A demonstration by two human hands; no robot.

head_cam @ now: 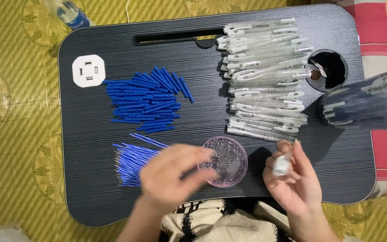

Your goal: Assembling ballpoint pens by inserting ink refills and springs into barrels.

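My right hand (292, 179) grips a clear pen barrel (283, 165) with a white end, held upright near the lap desk's front edge. My left hand (171, 172), blurred by motion, hovers with fingers loosely spread between a bundle of thin blue refills (128, 162) and a small clear purple-tinted dish (230, 157) of tiny springs. Its fingertips reach the dish's left rim. Whether it pinches anything is hidden by blur. A pile of short blue pen caps (144, 101) lies above the refills. A stack of clear pen barrels (265, 78) lies at the upper right.
Everything rests on a dark lap desk (90, 188) over a yellow patterned mat. A white square socket block (88, 70) sits upper left. A round cup hole (328, 69) is at right. A clear jar (368, 105) lies beside it. A plastic bottle (70, 15) lies beyond the desk.
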